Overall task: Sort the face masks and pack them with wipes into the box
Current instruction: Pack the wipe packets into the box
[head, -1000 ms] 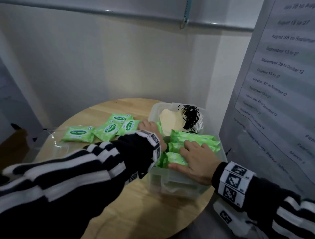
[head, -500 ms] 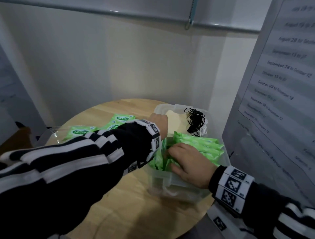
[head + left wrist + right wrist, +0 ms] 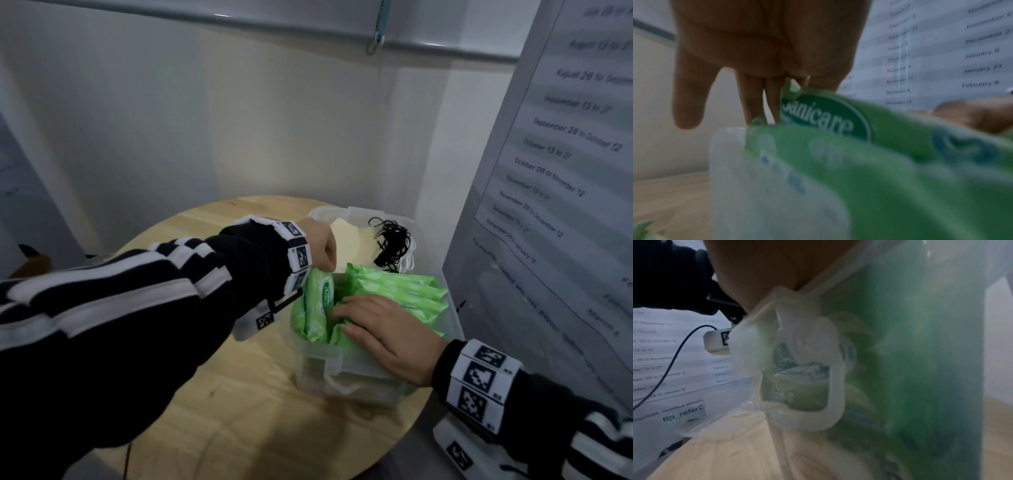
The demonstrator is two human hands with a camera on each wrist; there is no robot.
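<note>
A clear plastic box (image 3: 342, 359) stands at the right of the round wooden table (image 3: 239, 394). Its far part holds cream face masks (image 3: 346, 236) and a tangle of black ear loops (image 3: 394, 243). Several green wipes packs (image 3: 404, 291) fill the near part. My left hand (image 3: 323, 253) pinches the top edge of one wipes pack (image 3: 320, 305), which stands upright at the box's left side. The left wrist view shows the left hand (image 3: 772, 97) on that pack (image 3: 828, 116). My right hand (image 3: 373, 329) lies flat on the other packs, fingertips beside the upright one.
A printed sheet of dates (image 3: 565, 171) hangs on a panel right beside the box. The box's front latch (image 3: 807, 386) faces me, and the table's edge runs just in front of it. My left sleeve (image 3: 137, 308) hides the table's left part.
My left hand rose from the table's packs and came over the box holding one pack upright. My right hand slid left along the packed wipes, fingers now at the gap.
</note>
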